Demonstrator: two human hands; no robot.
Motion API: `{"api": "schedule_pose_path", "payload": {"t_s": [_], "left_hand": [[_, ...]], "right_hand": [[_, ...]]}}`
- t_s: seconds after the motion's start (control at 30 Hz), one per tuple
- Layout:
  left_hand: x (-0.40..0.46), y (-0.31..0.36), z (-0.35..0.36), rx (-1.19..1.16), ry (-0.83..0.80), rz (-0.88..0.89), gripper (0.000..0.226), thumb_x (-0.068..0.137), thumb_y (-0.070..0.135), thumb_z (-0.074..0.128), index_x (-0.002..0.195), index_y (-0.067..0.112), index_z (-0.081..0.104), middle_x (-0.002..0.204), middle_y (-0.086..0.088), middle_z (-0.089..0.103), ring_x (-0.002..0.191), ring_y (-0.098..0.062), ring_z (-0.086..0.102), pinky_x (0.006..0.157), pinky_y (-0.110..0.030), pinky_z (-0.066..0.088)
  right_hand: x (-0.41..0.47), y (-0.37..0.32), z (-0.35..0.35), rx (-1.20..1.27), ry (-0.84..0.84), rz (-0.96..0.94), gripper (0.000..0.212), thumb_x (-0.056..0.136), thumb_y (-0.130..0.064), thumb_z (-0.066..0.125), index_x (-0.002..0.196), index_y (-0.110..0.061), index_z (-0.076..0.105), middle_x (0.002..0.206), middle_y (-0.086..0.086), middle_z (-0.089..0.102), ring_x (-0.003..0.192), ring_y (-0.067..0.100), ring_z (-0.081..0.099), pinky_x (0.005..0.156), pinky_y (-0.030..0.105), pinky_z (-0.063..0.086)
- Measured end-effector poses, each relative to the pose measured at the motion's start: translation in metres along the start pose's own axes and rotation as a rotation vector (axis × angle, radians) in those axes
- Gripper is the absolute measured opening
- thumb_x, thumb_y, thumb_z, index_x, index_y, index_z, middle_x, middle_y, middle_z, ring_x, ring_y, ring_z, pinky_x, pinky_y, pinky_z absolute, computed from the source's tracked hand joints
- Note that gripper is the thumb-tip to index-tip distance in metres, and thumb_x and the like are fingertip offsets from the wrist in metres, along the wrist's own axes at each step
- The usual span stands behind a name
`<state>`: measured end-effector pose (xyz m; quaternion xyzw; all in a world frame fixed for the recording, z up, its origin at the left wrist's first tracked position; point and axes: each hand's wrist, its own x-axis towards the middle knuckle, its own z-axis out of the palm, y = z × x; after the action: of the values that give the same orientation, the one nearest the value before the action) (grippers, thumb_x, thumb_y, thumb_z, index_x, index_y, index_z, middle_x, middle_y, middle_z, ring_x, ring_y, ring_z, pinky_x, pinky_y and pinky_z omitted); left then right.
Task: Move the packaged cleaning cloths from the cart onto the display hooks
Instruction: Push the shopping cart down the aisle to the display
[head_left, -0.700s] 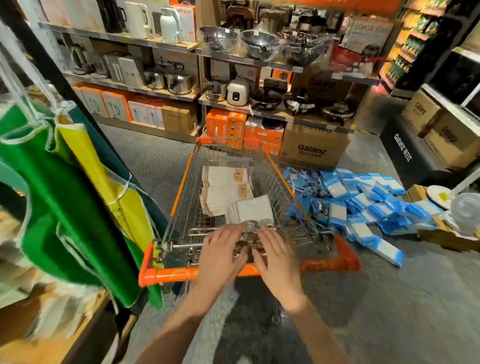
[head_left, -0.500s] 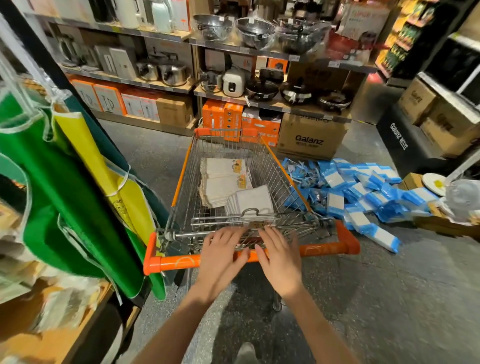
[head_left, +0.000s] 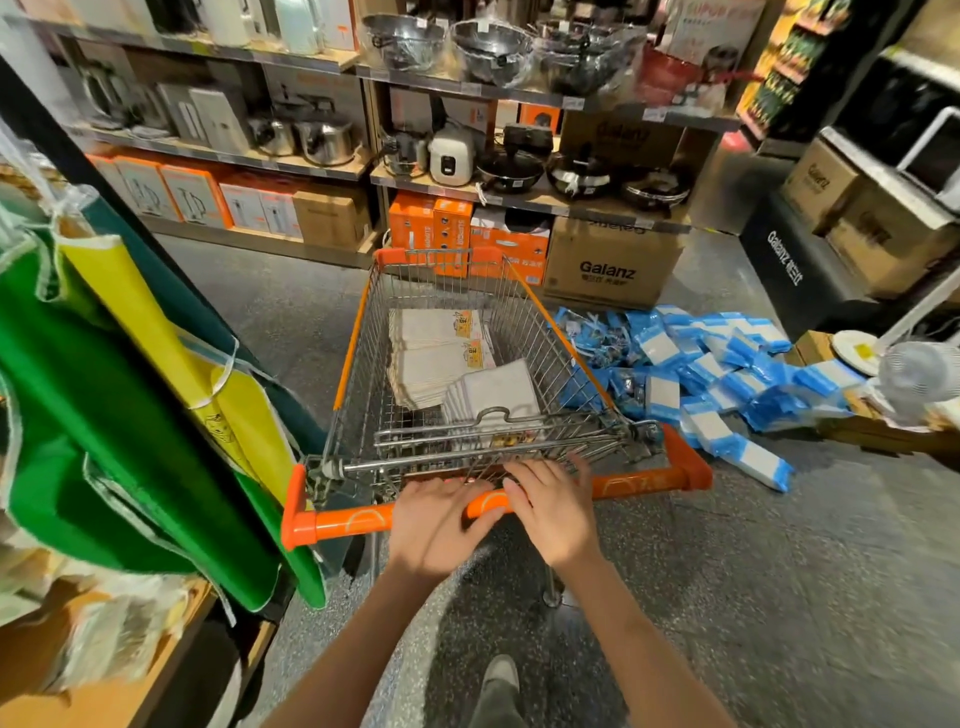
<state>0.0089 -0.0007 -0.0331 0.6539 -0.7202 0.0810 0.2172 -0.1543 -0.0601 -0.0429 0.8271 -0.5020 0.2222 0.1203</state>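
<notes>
A wire shopping cart (head_left: 574, 358) with an orange handle (head_left: 343, 522) stands in front of me. Inside lie stacks of white packaged cleaning cloths (head_left: 441, 353) with orange labels, and another white stack (head_left: 496, 389) leans nearer the handle. My left hand (head_left: 439, 522) lies flat over the handle with its fingers spread. My right hand (head_left: 553, 506) rests beside it, fingers reaching over the handle to the folded wire seat. Neither hand holds a pack. No display hooks for the cloths can be made out.
Green and yellow aprons (head_left: 104, 415) hang close on the left over a wooden shelf. A heap of blue-and-white packs (head_left: 727, 374) covers the floor right of the cart. A Galanz carton (head_left: 613, 265) and shelves of pots stand behind. A small fan (head_left: 919, 374) sits at far right.
Both hands have drawn back from the wire seat inside the cart to the orange handle. The view has pulled back a little from the cart.
</notes>
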Motion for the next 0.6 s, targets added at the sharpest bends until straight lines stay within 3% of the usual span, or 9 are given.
{"api": "schedule_pose_path", "payload": {"t_s": [0.2,0.6], "left_hand": [[0.027,-0.016,0.017,0.059,0.017,-0.035,0.050,0.084,0.067,0.032,0.099,0.040,0.071,0.078,0.013,0.071,0.069,-0.011,0.066,0.061,-0.029,0.045],[0.111,-0.042,0.051,0.108,0.095,-0.144,0.047,0.082,0.068,0.036,0.096,0.040,0.071,0.075,0.012,0.071,0.069,-0.011,0.065,0.060,-0.031,0.044]], "right_hand": [[0.032,0.006,0.014,0.013,0.007,-0.012,0.054,0.100,-0.046,0.019,0.097,-0.030,0.070,0.091,-0.017,0.069,0.087,0.006,0.064,0.102,0.036,0.023],[0.125,0.040,0.065,0.189,-0.078,-0.094,0.061,0.100,-0.048,0.012,0.091,-0.030,0.070,0.088,-0.016,0.069,0.087,0.006,0.064,0.105,0.036,0.020]]}}
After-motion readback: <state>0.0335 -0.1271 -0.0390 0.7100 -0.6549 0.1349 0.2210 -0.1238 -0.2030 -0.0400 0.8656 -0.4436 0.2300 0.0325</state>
